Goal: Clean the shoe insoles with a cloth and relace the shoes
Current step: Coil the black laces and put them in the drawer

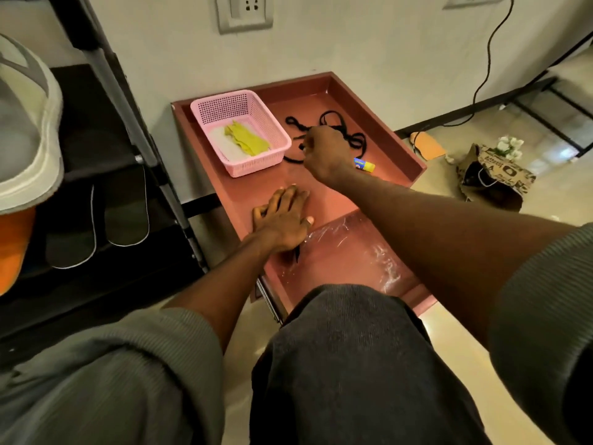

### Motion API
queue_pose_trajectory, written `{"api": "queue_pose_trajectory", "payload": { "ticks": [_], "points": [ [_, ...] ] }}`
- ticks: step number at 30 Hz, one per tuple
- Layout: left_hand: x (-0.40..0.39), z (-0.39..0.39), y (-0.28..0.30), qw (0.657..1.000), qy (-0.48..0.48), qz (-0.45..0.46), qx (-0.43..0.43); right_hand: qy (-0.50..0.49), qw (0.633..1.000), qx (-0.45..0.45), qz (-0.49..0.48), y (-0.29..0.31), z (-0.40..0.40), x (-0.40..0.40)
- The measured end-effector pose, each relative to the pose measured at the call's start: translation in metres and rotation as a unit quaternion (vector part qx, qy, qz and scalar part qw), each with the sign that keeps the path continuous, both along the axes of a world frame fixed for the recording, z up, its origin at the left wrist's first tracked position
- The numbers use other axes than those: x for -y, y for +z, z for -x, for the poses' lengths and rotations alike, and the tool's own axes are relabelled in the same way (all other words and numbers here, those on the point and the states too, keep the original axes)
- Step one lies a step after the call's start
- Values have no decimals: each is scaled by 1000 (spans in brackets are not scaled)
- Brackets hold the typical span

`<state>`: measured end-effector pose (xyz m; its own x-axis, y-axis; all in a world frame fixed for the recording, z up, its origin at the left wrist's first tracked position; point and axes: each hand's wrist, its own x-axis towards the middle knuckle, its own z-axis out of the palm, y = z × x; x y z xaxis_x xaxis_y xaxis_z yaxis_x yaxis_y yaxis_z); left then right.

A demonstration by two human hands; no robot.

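black shoelaces (353, 141): lay in a loose tangle on the reddish tray surface (324, 200), toward its 1 o'clock corner. judged very light, limp and soft, with no stiffness to hold a shape; likely to drag and snag on itself when lifted, so best taken at a free end or tip rather than mid-tangle.

right hand (325, 152): reached over the tangle, fingers curled together at the lace; it appeared to pinch a strand, though the contact itself was hidden by the knuckles.

left hand (282, 216): lay flat on the surface at 7 o'clock of the laces, fingers straight and slightly spread, pressing a dark flat item of which only a tip showed at the wrist; what it was could not be told.

pink basket (256, 104): stood at 9 o'clock of the laces, just beside them, holding a yellow cloth (247, 139) crumpled over a white cloth (221, 141); both judged soft and light.

glue stick (365, 165): lay at 5 o'clock of the laces, near the right wrist.

dark insoles (96, 220): a pair lay on a black shelf rack (106, 162), well apart at 8 o'clock.

white shoe (29, 130): at the far left edge, partly cut off.
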<state>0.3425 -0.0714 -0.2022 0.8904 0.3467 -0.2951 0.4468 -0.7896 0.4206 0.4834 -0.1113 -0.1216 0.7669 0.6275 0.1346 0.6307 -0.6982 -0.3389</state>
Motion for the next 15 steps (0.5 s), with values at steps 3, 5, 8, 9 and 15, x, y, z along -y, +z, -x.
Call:
{"api": "queue_pose_trajectory", "payload": {
  "ticks": [3, 5, 8, 9, 15],
  "points": [
    [-2, 1, 6, 1000, -2, 27, -9, -45, 998, -17, -27, 20, -2, 2],
    [-1, 3, 8, 1000, 2, 29, 1, -75, 993, -42, -79, 30, -5, 4],
    [1, 3, 6, 999, 10, 26, 16, -81, 980, -113, -143, 43, -18, 7],
    [1, 3, 5, 1000, 12, 21, 14, -78, 976, -132, -154, 47, -22, 8],
    [-1, -1, 1, 1000, 0, 2, -1, -77, 904, -193, -373, 49, -37, 13]
  ]
}}
